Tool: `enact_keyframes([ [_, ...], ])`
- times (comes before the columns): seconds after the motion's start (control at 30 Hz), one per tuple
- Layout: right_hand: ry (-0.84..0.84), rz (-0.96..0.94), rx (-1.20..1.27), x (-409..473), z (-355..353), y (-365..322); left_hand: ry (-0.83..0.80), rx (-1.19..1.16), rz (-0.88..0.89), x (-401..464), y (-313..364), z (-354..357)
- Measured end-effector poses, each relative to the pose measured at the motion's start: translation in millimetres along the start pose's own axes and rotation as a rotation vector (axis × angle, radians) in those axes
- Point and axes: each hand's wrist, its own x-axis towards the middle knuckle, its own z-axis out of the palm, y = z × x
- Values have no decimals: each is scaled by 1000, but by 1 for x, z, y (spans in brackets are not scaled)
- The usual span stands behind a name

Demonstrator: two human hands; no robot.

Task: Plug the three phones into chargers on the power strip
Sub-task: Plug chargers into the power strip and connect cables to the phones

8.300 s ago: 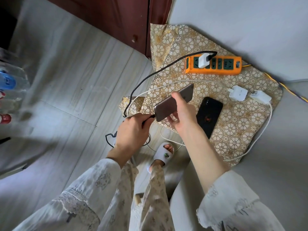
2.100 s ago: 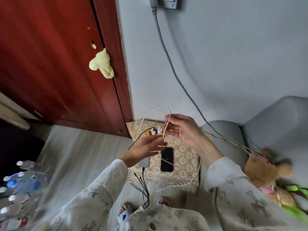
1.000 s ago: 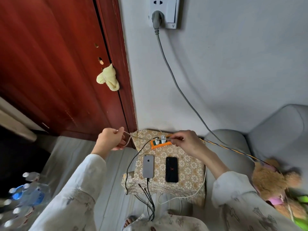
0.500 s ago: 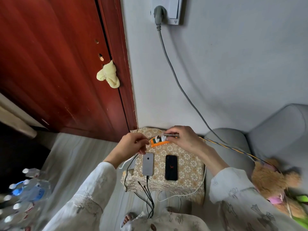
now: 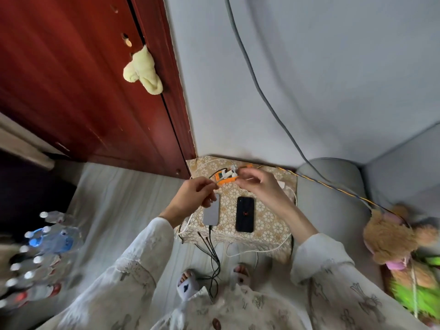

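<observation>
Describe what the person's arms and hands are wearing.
Both arms are covered by loose, cream-white sleeves: the left sleeve and right sleeve have wide cuffs and a faint embroidered pattern in grey. The left hand and right hand are bare; no gloves, rings or watch are visible.

Cloth under both hands [image 5: 266,225]: woven fabric, gold floral pattern, faint sheen.
Power strip beyond the fingertips [image 5: 226,180]: orange plastic, smooth.
Grey phone below the left hand [image 5: 211,214]: matt, metal-look back.
Black phone below the right hand [image 5: 244,214]: glossy, glass-like.
Door left of the hands [image 5: 71,91]: red-brown wood, polished.
Sleeves behind the hands [image 5: 142,253]: pale embroidered cloth, matt.
Toy right of the right hand [image 5: 390,236]: tan plush, fuzzy.
</observation>
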Motion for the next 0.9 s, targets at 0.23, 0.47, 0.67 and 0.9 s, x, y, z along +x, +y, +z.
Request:
enact_keyframes([
  [0.23,56,390,65,15,-3,116,116,-88,-228,20,-87,44],
  [0.47,-34,611,-334,74,31,224,266,-79,-369,45,-186,83],
  [0.67,6,630,-626,127,73,298,259,-69,-424,67,-259,103],
  [0.9,222,694,-798,145,102,318,322,-91,-448,69,-289,105],
])
